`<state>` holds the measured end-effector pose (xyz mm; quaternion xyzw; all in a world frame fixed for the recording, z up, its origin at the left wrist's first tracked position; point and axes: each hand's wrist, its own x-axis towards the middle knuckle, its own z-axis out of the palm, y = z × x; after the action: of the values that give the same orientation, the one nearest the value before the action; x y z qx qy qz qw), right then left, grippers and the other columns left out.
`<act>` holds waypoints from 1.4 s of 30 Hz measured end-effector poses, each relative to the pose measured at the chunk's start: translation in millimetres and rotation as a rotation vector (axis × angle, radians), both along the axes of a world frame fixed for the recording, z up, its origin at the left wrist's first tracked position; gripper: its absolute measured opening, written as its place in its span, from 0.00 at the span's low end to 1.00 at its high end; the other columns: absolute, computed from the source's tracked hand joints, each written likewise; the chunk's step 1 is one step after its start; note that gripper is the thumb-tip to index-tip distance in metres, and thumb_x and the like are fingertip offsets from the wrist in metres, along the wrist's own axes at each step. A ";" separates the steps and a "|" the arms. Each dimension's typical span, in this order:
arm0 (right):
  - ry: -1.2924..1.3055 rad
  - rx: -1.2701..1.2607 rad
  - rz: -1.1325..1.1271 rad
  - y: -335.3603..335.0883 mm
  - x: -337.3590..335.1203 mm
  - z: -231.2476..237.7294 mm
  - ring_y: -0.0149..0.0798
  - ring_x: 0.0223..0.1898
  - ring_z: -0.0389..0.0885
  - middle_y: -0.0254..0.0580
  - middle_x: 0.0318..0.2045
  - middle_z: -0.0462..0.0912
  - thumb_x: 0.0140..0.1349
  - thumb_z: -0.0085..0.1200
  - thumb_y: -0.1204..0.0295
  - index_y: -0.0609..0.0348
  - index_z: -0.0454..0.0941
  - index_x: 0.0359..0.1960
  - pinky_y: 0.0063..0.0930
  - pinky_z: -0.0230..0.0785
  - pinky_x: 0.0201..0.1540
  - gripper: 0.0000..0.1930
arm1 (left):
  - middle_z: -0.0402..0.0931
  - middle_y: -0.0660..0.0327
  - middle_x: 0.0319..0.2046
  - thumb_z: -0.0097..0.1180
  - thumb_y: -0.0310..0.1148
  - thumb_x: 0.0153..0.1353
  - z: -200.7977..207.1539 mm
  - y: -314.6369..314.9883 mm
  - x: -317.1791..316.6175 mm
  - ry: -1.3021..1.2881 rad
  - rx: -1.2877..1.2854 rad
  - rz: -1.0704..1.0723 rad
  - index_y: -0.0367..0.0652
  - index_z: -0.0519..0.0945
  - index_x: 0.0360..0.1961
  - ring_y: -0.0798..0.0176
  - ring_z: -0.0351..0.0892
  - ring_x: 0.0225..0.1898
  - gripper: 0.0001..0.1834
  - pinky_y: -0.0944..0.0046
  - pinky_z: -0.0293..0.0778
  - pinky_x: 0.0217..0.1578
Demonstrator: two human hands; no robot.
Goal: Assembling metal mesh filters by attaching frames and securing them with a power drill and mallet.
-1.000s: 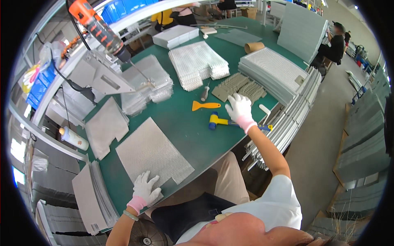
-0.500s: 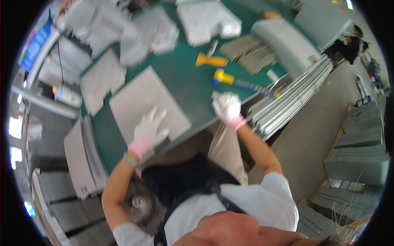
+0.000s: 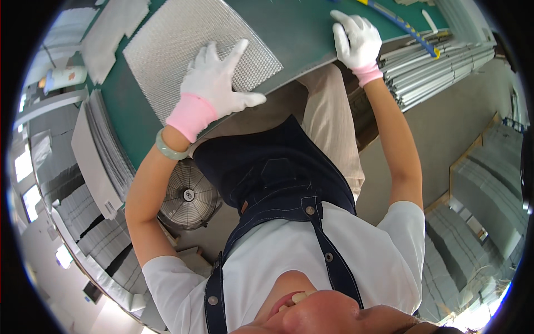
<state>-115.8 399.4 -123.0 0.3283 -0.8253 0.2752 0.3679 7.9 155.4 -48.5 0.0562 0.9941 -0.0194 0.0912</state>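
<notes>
My left hand [image 3: 216, 83], in a white glove with a pink cuff, lies with fingers spread over the near part of a silvery sheet with a fine mesh-like texture [image 3: 167, 42]. The sheet rests on the green table [image 3: 297, 36], and its near corner is close to the edge. My right hand [image 3: 357, 43], gloved the same way, is at the table's near edge, right of the sheet. Its thumb stands apart from its loosely bent fingers, and I see nothing in it. Beyond it lies a blue and yellow tool handle [image 3: 401, 25], its head out of view.
Long pale metal strips [image 3: 439, 69] are stacked at the right of the table. Grey panels [image 3: 103, 150] lean at its left side, near a white bottle [image 3: 65, 79]. Another pale cut sheet [image 3: 108, 42] lies farther left. A round fan [image 3: 189, 195] stands below the table.
The view has tilted down toward my body, so the table sits higher in the picture. My left hand stays on the sheet and my right stays by the table edge.
</notes>
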 end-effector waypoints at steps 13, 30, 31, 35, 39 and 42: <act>0.000 -0.037 0.058 -5.1 9.4 15.9 0.47 0.24 0.71 0.45 0.20 0.71 0.49 0.49 0.74 0.61 0.75 0.31 0.35 0.63 0.28 0.07 | 0.56 0.37 0.56 0.54 0.55 0.47 -4.4 -17.0 -2.8 0.104 0.103 -0.089 0.59 0.56 0.61 0.41 0.56 0.59 0.40 0.52 0.60 0.56; 0.067 -0.077 0.079 -2.8 10.1 16.9 0.46 0.22 0.71 0.43 0.19 0.71 0.48 0.50 0.74 0.60 0.74 0.29 0.34 0.63 0.27 0.06 | 0.60 0.51 0.58 0.51 0.42 0.53 8.1 -23.6 -8.2 0.031 0.207 -0.176 0.54 0.58 0.61 0.52 0.60 0.59 0.33 0.59 0.58 0.58; 0.067 -0.076 0.074 -1.9 11.2 16.5 0.46 0.22 0.71 0.43 0.19 0.71 0.48 0.50 0.74 0.60 0.74 0.29 0.34 0.63 0.27 0.06 | 0.60 0.52 0.58 0.50 0.42 0.53 6.4 -24.9 -7.8 0.027 0.206 -0.186 0.53 0.59 0.61 0.53 0.60 0.59 0.32 0.59 0.57 0.58; 0.053 -0.077 0.070 -6.3 13.8 15.0 0.46 0.22 0.71 0.43 0.19 0.71 0.48 0.50 0.75 0.60 0.75 0.29 0.34 0.63 0.27 0.06 | 0.61 0.53 0.58 0.50 0.41 0.53 9.2 -25.7 -4.1 0.037 0.205 -0.191 0.52 0.59 0.60 0.53 0.60 0.59 0.32 0.59 0.58 0.58; 0.029 -0.050 0.053 -6.0 16.7 20.0 0.45 0.22 0.70 0.43 0.19 0.70 0.48 0.49 0.76 0.62 0.75 0.30 0.34 0.63 0.27 0.07 | 0.60 0.47 0.56 0.52 0.42 0.52 -0.5 -25.6 -0.8 0.111 0.095 -0.132 0.57 0.59 0.60 0.48 0.61 0.58 0.33 0.57 0.60 0.57; -0.002 -0.052 0.079 -4.3 14.1 20.4 0.46 0.22 0.70 0.44 0.19 0.70 0.48 0.49 0.77 0.62 0.75 0.31 0.34 0.63 0.27 0.08 | 0.60 0.44 0.56 0.54 0.43 0.50 -1.3 -24.6 -4.5 0.088 0.101 -0.108 0.59 0.59 0.60 0.46 0.61 0.57 0.34 0.56 0.61 0.56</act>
<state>-101.7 395.1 -102.6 0.3510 -0.8045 0.3112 0.3643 3.3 130.8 -49.8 0.1131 0.9924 0.0233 0.0432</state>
